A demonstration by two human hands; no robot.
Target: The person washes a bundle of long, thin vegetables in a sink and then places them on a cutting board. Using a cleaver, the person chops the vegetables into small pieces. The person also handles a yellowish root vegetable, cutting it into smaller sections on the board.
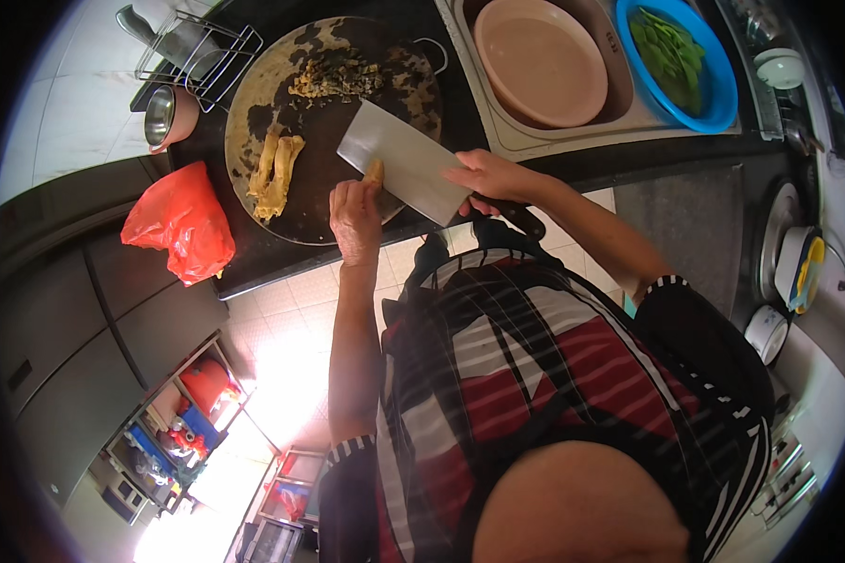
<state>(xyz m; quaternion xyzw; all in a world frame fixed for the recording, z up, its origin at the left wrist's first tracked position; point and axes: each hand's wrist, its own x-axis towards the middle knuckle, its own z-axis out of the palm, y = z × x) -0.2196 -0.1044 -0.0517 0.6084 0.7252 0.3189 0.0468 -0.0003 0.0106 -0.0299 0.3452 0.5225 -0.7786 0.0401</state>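
My right hand (pixel 496 179) grips a broad Chinese cleaver (pixel 408 162) where the dark handle meets the blade. The blade lies slanted over the near right part of a round, stained chopping board (pixel 253 105). At the near edge of the board, my left hand (pixel 355 214) holds a small yellowish-brown food piece (pixel 374 172) against the blade. Two or so longer strips of the same yellowish food (pixel 276 176) lie on the board's left side. Towards its far side sits a heap of finely chopped dark greens or pickles (pixel 334 77). The fingertips of my left hand are partly hidden.
A red plastic bag (pixel 179 225) lies left of the board. Behind it stand a pink metal-lined cup (pixel 171 118) and a wire rack (pixel 204 53) holding another knife. To the right, a sink (pixel 623 91) holds a pink basin (pixel 541 63); a blue basin (pixel 725 84) contains leafy greens (pixel 669 56).
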